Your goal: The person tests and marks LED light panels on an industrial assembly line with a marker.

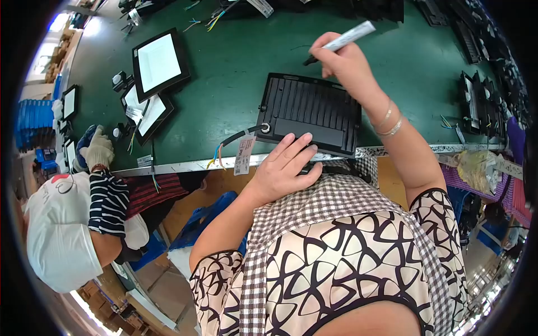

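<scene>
A black floodlight housing (311, 109) lies on the green table at its front edge, ribbed back facing up. Its short black cable (242, 134) ends in stripped coloured wires (216, 157), and a white printed label (244, 155) hangs from the cable. My left hand (286, 171) rests on the near edge of the housing, fingers stretched out over it. Above the far right corner of the housing, my right hand (344, 61) is closed around a white marker pen (353, 35), its dark tip pointing down to the left.
Two floodlights with white panels (159, 61) lie overlapping on the left. A co-worker's gloved hand (98, 148) is at the table's left end. More black lights (476, 103) stand at the right, and several dark parts and wires (221, 17) lie along the back.
</scene>
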A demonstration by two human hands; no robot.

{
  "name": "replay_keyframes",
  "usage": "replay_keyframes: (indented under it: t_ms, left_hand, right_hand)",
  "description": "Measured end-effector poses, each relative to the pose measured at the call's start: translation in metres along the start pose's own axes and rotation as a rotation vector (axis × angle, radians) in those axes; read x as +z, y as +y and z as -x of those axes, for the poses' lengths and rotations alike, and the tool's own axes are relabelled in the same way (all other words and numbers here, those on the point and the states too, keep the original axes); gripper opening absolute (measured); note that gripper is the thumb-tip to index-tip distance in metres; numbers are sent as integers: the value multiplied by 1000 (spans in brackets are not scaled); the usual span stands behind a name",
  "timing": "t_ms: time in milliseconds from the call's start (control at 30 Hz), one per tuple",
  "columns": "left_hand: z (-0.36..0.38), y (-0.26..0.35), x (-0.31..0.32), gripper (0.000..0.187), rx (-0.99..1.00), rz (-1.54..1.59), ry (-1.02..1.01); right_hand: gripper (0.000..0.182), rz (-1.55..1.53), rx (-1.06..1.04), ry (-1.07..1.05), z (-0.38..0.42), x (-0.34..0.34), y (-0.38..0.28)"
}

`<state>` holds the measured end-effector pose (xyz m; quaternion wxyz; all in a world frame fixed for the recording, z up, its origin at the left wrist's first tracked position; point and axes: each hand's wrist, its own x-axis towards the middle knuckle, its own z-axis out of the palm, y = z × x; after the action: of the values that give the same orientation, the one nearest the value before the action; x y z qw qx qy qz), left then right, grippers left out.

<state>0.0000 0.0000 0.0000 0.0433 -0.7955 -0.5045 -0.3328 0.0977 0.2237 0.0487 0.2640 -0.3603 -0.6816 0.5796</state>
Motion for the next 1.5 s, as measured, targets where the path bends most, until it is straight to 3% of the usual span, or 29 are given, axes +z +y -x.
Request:
replay_keyframes:
  t_ms: [300, 833, 933, 1100, 1500]
  left_hand:
    - [3, -9, -15, 23, -8, -20, -51]
    - [5, -7, -12, 22, 13, -56, -68]
    - [6, -6, -12, 22, 9, -48, -76]
    - [3, -4, -13, 19, -12, -79, -76]
    - [4, -5, -8, 24, 9, -55, -68]
  right_hand:
    - [7, -30, 111, 88, 56, -22, 15]
    - [11, 159, 40, 17, 55, -13, 17]
    - [11, 214, 3, 115, 57, -8, 17]
    - [7, -217, -60, 290, 61, -20, 32]
    - [2, -87, -15, 162, 101, -38, 27]
